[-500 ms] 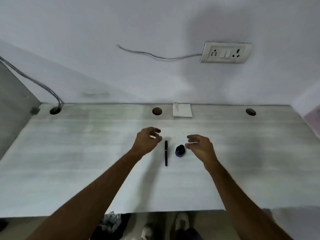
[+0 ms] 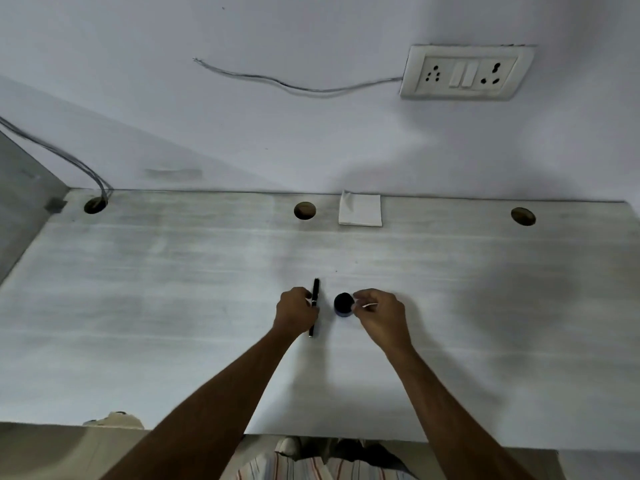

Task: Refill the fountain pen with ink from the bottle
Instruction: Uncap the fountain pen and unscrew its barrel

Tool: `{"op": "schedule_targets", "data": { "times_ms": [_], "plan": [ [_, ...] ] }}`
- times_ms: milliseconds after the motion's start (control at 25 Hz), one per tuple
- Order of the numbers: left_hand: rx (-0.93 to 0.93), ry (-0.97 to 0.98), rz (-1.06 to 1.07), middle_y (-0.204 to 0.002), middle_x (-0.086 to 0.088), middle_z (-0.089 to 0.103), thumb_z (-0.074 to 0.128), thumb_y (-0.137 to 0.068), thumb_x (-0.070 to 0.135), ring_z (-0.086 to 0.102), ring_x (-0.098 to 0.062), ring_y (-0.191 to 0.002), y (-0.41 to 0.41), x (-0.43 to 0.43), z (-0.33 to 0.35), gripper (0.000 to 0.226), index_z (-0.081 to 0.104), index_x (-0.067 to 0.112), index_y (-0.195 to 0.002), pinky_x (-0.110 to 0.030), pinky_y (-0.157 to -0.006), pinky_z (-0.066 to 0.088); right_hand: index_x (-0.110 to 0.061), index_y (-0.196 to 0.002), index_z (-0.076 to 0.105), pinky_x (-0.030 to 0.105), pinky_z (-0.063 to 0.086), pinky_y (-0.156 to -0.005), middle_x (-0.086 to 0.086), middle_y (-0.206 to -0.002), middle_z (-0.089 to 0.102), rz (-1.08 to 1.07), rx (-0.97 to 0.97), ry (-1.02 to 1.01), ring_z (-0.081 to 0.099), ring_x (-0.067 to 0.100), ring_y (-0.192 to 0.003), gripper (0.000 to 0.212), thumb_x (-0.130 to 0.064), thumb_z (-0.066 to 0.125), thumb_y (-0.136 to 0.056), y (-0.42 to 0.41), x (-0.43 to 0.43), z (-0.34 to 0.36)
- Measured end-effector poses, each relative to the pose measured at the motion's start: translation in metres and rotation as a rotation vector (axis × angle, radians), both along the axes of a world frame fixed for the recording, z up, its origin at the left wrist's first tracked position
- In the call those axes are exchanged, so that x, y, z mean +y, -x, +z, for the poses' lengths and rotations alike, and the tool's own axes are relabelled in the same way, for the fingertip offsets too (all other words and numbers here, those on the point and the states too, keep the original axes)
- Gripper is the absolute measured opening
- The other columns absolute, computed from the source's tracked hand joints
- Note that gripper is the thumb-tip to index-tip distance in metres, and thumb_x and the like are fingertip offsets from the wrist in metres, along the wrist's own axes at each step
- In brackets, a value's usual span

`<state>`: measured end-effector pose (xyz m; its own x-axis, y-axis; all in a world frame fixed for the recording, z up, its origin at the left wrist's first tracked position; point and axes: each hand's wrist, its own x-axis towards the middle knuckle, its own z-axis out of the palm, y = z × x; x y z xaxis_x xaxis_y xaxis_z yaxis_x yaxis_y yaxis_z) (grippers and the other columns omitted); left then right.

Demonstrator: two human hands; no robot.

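A black fountain pen [image 2: 316, 289] lies lengthwise on the pale desk [image 2: 173, 289], near the middle. My left hand [image 2: 294, 313] is curled over the pen's middle and grips it; both ends of the pen stick out. Just to the right stands a small ink bottle [image 2: 343, 303] with a dark cap and a blue base. My right hand [image 2: 381, 317] reaches it from the right, fingertips curled against its side. The far side of the bottle is hidden by those fingers.
A folded white tissue [image 2: 360, 209] lies at the desk's back edge by the wall. Three round cable holes [image 2: 304, 211] sit along that edge, with a grey cable [image 2: 69, 161] in the left one. A wall socket [image 2: 465, 72] is above right.
Both hands have come down and closed in: the left now grips the pen, the right now touches the bottle's side. The pen has tilted slightly.
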<state>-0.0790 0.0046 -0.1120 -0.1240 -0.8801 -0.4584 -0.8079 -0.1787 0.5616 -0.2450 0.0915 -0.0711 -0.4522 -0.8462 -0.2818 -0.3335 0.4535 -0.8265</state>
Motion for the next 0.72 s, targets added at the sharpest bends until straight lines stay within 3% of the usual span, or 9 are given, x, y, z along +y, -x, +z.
{"op": "schedule_targets", "data": {
  "times_ms": [120,240,400,520,640,720],
  "plan": [
    [-0.101,0.044,0.016,-0.113,-0.007,0.068,0.067,-0.087,0.022,0.066,-0.032,-0.105,0.015,0.002,-0.017,0.037,0.059,0.011,-0.121,-0.032,-0.078,0.048,-0.018,-0.092,0.077,0.019,0.052,-0.067,-0.007,-0.080,0.073,0.055,0.017,0.010,0.071,0.010,-0.075,0.012,-0.011,0.072,-0.083,0.007,0.001,-0.006],
    [-0.105,0.055,0.102,-0.109,-0.008,0.068,0.062,-0.084,0.012,0.067,-0.033,-0.100,0.019,0.002,-0.025,0.033,0.062,0.011,-0.118,-0.035,-0.079,0.054,-0.019,-0.092,0.077,0.030,0.060,-0.073,-0.005,-0.083,0.076,0.120,-0.020,-0.012,0.073,0.012,-0.072,0.012,-0.013,0.071,-0.083,0.007,0.002,-0.012],
    [0.493,-0.266,0.482,-0.096,-0.015,0.074,0.068,-0.086,0.002,0.074,-0.028,-0.082,0.012,0.005,-0.012,0.027,0.071,0.003,-0.113,-0.040,-0.077,0.063,-0.014,-0.108,0.073,0.038,0.061,-0.077,0.003,-0.095,0.077,0.251,-0.049,-0.161,0.074,0.019,-0.079,0.026,-0.027,0.070,-0.086,-0.010,0.001,-0.022],
    [0.643,-0.375,0.389,-0.089,-0.007,0.072,0.067,-0.091,0.007,0.069,-0.022,-0.081,0.002,0.017,0.007,0.023,0.073,0.010,-0.113,-0.034,-0.079,0.055,-0.014,-0.106,0.068,0.027,0.052,-0.067,0.003,-0.093,0.076,0.316,0.016,-0.270,0.069,0.016,-0.077,0.032,-0.041,0.063,-0.090,-0.029,-0.006,-0.026],
    [0.645,-0.363,0.347,-0.088,-0.002,0.073,0.067,-0.093,0.028,0.062,-0.018,-0.077,-0.007,0.022,0.011,0.023,0.077,0.012,-0.106,-0.031,-0.073,0.043,-0.010,-0.106,0.071,0.020,0.038,-0.050,0.008,-0.085,0.076,0.226,-0.349,-0.333,0.051,0.008,-0.051,0.023,-0.025,0.056,-0.098,-0.042,-0.007,-0.018],
    [0.659,-0.360,0.394,-0.088,0.000,0.074,0.065,-0.095,0.030,0.057,-0.017,-0.075,-0.010,0.021,0.010,0.026,0.079,0.009,-0.103,-0.029,-0.069,0.041,-0.005,-0.103,0.071,0.020,0.032,-0.045,0.008,-0.077,0.070,0.155,-0.582,-0.330,0.040,0.009,-0.047,0.021,-0.017,0.054,-0.099,-0.046,-0.003,-0.013]
  ]
}}
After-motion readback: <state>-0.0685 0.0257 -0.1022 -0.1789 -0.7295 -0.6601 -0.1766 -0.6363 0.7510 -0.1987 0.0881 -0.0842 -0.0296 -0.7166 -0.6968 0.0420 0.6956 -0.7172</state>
